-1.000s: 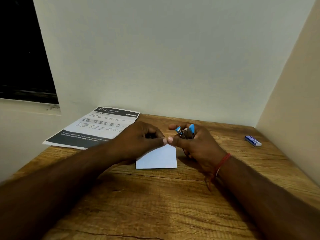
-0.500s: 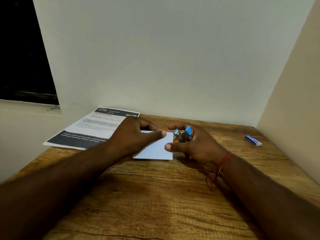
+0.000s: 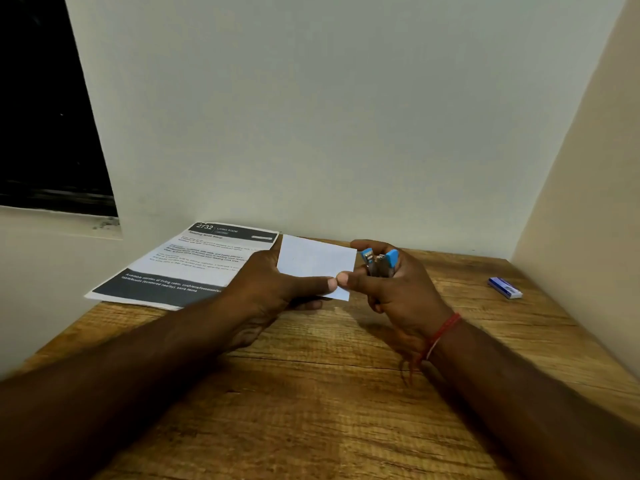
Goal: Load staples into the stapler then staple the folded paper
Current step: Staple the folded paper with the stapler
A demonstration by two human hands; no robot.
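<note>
The folded paper point(image 3: 313, 262) is a small white rectangle, lifted off the wooden table point(image 3: 332, 403) and tilted up toward me. My left hand point(image 3: 273, 289) pinches its lower edge, thumb on top and fingers beneath. My right hand point(image 3: 391, 289) grips a small stapler point(image 3: 379, 261) with blue ends and a metal body, its jaws pointing up, just right of the paper. The right thumb tip also rests on the paper's lower right corner, touching the left thumb.
A printed sheet point(image 3: 194, 265) with dark bands lies at the table's back left, partly under the left hand. A small blue staple box point(image 3: 505, 287) lies near the right wall. Walls close the table at the back and right.
The left hand has raised the folded paper from flat on the table to tilted upright, farther back. The right hand with the stapler stayed close beside it, its thumb again meeting the left thumb.
</note>
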